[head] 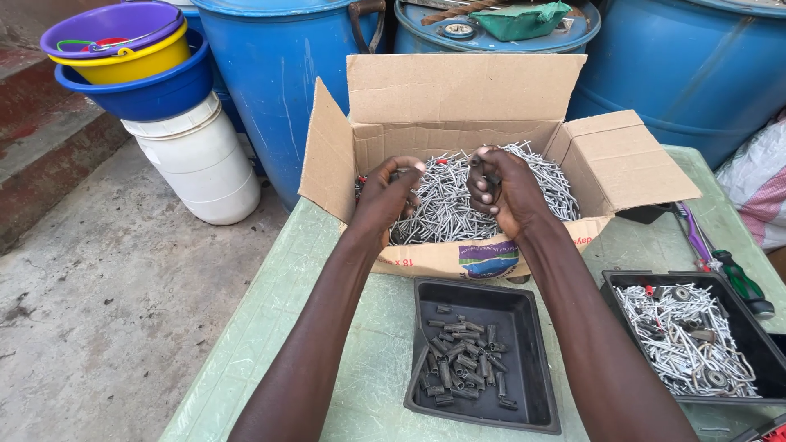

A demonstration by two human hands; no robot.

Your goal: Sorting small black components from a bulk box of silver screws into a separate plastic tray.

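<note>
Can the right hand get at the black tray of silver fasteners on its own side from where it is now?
Probably yes. The right hand is over the cardboard box of nails, and the black tray lies open-topped on the table just beside that forearm, with nothing standing between them.

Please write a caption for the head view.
Both hands, left and right, reach into a cardboard box of nails.

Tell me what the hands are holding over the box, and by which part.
Both hands, left and right, are curled over the nails in the cardboard box; what each grip holds, and where, cannot be told.
</note>
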